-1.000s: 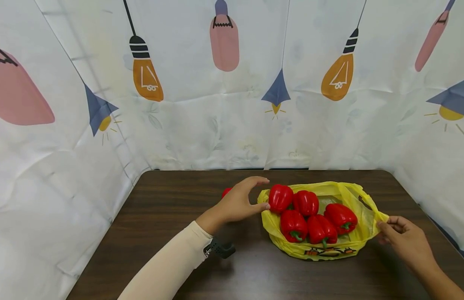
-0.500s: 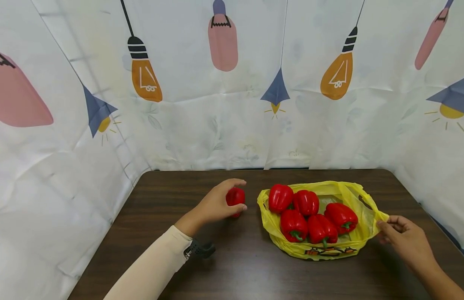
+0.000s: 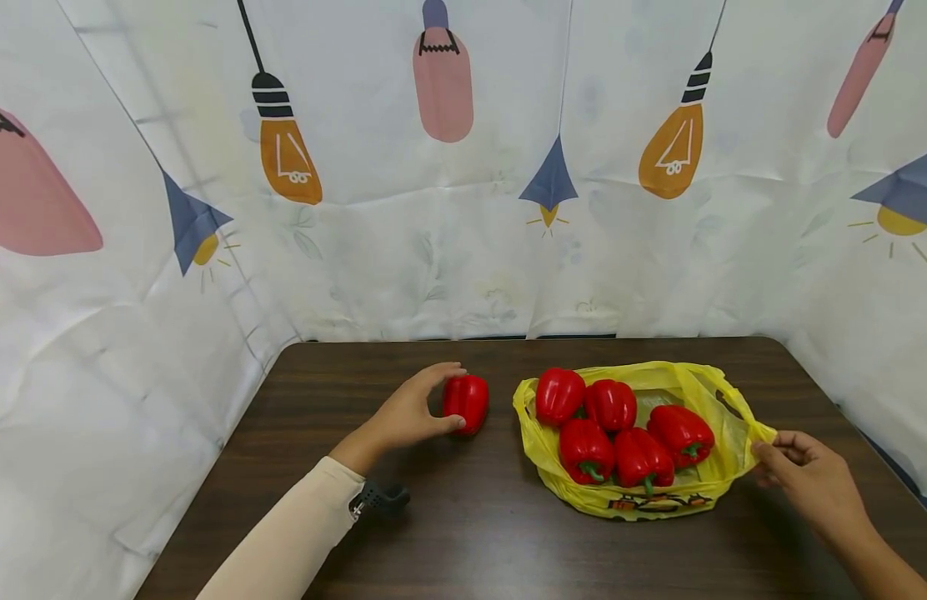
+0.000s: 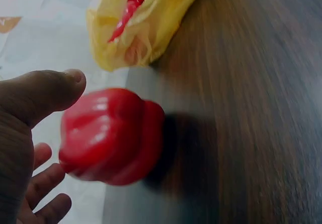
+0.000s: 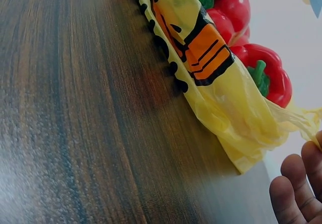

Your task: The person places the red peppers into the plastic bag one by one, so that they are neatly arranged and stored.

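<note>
Light-bulb print curtain [image 3: 463,208] walls in three sides of the dark wood surface [image 3: 471,533], lots of bare room up front. Yellow bag [image 3: 704,487] of peppers sits right of centre, right hand [image 3: 812,479] pinching its handle. Left hand [image 3: 411,412] cups the lone red pepper [image 3: 467,402], grip loose.

Cream long sleeve [image 3: 283,542] on left arm, dark wrist-worn device [image 3: 377,498]; right arm bare
</note>
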{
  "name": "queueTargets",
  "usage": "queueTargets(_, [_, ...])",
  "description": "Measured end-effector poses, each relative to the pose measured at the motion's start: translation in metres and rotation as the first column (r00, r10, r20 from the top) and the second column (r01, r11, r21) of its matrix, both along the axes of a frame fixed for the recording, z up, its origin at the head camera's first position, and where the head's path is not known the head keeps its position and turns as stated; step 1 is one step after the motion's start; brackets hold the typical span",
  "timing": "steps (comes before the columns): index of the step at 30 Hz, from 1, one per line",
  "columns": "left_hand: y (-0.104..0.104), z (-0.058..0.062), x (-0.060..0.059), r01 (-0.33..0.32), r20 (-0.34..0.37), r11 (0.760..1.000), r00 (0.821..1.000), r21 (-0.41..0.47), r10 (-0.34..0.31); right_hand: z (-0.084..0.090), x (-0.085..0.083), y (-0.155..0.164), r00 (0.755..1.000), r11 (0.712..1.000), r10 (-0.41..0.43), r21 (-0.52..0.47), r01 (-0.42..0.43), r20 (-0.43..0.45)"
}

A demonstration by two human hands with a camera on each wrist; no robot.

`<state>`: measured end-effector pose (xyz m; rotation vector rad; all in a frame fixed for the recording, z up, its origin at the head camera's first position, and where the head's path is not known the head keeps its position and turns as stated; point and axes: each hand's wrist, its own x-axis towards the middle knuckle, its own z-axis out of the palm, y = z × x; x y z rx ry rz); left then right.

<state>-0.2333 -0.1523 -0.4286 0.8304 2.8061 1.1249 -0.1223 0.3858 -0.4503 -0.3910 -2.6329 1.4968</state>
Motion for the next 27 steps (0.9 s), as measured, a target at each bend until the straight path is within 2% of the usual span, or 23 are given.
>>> queueTargets(10, [-0.009, -0.012, -0.006, 0.046, 0.024, 0.999, 0.999, 0.003, -0.046, 0.000, 0.000, 0.001, 1.000, 1.000, 0.010, 0.000, -0.010, -0.005])
queueTargets(19, [-0.012, -0.020, -0.010, 0.042, 0.065, 0.999, 0.997, -0.015, -0.041, -0.002, 0.000, 0.001, 1.000, 1.000, 0.006, 0.007, -0.006, -0.003])
queueTargets(27, [-0.010, -0.021, -0.010, 0.025, 0.034, 1.000, 0.999, 0.015, -0.026, -0.002, -0.001, 0.001, 1.000, 1.000, 0.003, 0.002, -0.003, -0.001])
